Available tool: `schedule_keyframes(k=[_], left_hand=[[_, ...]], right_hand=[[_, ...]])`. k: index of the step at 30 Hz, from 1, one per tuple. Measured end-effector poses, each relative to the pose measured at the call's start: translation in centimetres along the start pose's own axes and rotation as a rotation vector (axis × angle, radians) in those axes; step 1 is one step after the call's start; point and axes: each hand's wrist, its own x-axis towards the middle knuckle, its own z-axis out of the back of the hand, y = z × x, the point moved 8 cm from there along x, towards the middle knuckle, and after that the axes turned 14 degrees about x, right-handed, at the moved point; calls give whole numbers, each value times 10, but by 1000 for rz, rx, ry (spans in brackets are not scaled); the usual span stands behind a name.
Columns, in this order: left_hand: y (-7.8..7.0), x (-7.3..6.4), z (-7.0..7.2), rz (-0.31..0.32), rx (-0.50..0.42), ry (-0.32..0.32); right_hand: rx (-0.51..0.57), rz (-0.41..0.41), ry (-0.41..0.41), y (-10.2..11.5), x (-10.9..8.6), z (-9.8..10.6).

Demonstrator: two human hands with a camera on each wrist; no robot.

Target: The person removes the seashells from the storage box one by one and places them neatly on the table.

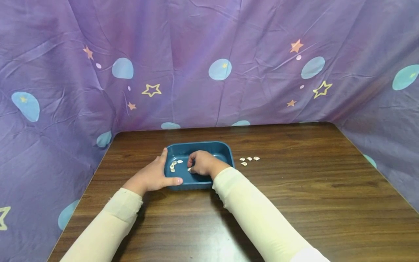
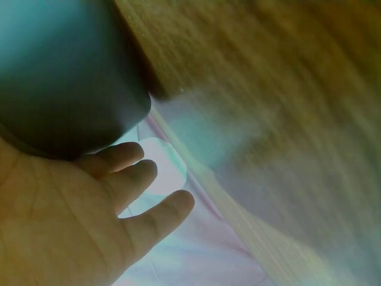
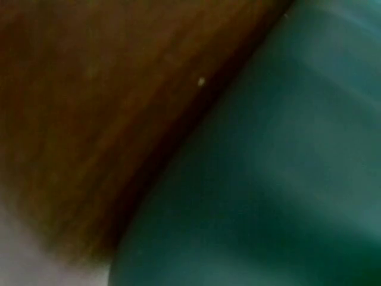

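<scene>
A blue rectangular tray (image 1: 199, 185) stands on the table. My left hand (image 1: 152, 177) rests against its left end, thumb lying along the front rim and a finger up at the back left corner. In the left wrist view its other fingers (image 2: 158, 223) stretch out straight beside the tray wall. My right hand (image 1: 203, 163) reaches down inside the tray, pinching a small whitish shell (image 1: 189, 169) between thumb and fingertips close over the tray floor. Several similar shells (image 1: 172, 166) lie in the tray's left part. The right wrist view has only the blurred tray wall (image 3: 268, 179).
Right of the tray, several more small whitish shells (image 1: 249, 159) lie on the brown wood-grain table (image 1: 311, 189). A purple cloth (image 1: 196, 43) with stars and blue spots hangs behind the table and along both sides.
</scene>
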Motion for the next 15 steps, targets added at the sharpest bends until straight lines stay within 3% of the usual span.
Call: schedule_keyframes(k=[15], left_hand=[[0,-1,1,-2,0,0]], right_hand=[[-5,-8,-24,0,0,2]])
